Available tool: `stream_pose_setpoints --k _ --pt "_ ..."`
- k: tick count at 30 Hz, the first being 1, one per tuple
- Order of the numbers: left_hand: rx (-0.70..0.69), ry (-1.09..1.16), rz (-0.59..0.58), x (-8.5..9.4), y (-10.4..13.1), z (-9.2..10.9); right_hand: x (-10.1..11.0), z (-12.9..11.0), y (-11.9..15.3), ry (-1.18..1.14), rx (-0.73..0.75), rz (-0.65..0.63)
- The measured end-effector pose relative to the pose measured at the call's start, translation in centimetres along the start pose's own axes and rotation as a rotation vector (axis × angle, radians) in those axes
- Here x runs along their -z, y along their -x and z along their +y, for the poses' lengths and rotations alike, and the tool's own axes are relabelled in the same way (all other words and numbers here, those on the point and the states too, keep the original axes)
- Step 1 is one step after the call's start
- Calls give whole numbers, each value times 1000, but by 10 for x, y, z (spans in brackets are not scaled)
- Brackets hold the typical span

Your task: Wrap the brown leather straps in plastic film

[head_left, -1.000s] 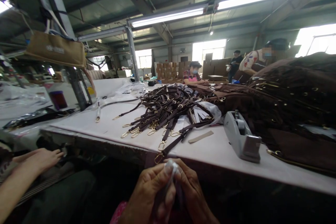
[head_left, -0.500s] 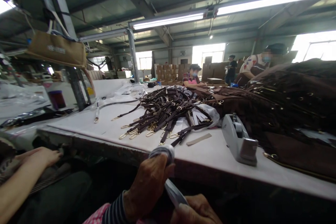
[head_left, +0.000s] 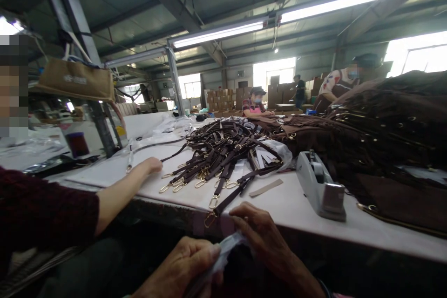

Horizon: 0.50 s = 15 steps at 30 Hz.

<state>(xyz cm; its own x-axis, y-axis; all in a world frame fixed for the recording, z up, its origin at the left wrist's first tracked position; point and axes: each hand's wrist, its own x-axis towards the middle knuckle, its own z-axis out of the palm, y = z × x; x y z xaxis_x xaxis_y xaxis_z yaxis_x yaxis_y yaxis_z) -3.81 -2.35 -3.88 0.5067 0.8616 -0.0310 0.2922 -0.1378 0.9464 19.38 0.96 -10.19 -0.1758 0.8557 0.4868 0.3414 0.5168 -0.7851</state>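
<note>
My left hand (head_left: 190, 260) is closed on a pale, translucent plastic wrap (head_left: 226, 249) in front of the table edge. My right hand (head_left: 256, 228) is at the wrap's other end, its fingers bent against it by the table edge. Just beyond my hands, two gold clasps hang at the edge on dark straps. They belong to a heap of brown straps (head_left: 223, 144) with gold clasps on the white table (head_left: 139, 186). A grey tape dispenser (head_left: 321, 186) stands to the right, and a short beige strip (head_left: 266, 188) lies left of it.
From the left, another person's arm (head_left: 122, 195) reaches over the table to the straps. Brown fabric with gold rings (head_left: 394, 130) is piled at the right. A tan bag (head_left: 77, 79) hangs from a post. Two people work across the table.
My left hand has dropped from the table edge, and my right hand has risen beside it. The bundle's shape has changed. The other person's arm has reached onto the table.
</note>
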Motion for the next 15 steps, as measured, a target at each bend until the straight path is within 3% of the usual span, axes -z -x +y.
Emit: stream_pose_setpoints --k 3,7,11,15 --pt "149 230 38 5 -10 19 0 -20 9 -34 121 66" --pt "158 367 25 2 -21 32 -14 -27 19 52 248 48" --pt "132 414 -67 -7 -25 44 -40 -11 16 -74 113 110" --pt "54 530 -19 -6 -28 60 -56 -9 -2 -286 -65 90"
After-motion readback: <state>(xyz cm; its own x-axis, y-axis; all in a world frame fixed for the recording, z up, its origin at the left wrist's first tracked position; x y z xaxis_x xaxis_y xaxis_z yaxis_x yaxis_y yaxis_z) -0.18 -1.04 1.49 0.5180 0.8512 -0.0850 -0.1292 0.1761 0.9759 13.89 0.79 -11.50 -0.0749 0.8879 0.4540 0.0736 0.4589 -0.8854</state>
